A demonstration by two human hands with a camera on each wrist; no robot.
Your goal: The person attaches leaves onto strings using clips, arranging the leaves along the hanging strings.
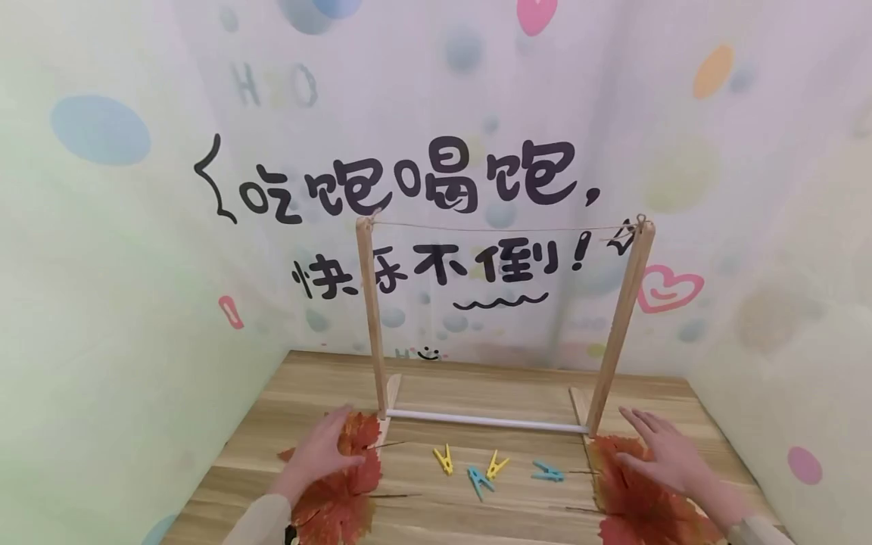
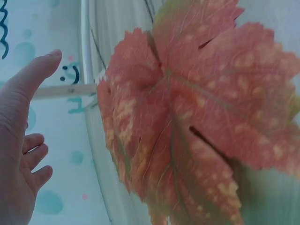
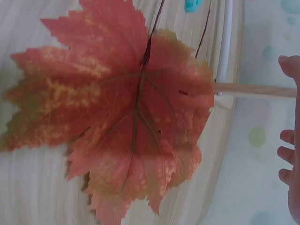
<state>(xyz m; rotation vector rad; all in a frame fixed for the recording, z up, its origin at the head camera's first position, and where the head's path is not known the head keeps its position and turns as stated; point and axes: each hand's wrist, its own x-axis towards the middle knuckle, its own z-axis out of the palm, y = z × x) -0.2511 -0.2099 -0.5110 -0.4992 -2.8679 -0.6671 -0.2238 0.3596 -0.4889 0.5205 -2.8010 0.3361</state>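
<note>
My left hand (image 1: 322,453) is over the red leaves (image 1: 335,506) on the left of the table, fingers spread and holding nothing. In the left wrist view, a broad red-orange leaf (image 2: 187,103) with yellow specks lies beyond the thumb. On the other side, my right hand (image 1: 664,454) is likewise over red leaves (image 1: 630,507), its fingers extended and nothing in its grasp. The right wrist view has a lobed red leaf (image 3: 117,98) with a dark stem, apart from the fingers. Between the hands lie yellow clothespins (image 1: 444,460) and blue clothespins (image 1: 480,483).
Behind the clothespins stands a wooden frame with a left post (image 1: 372,318), a right post (image 1: 621,329) and a white bottom rod (image 1: 487,421). A thin string (image 1: 500,228) is tied across its top. A printed curtain (image 1: 436,91) surrounds the wooden table (image 1: 477,378).
</note>
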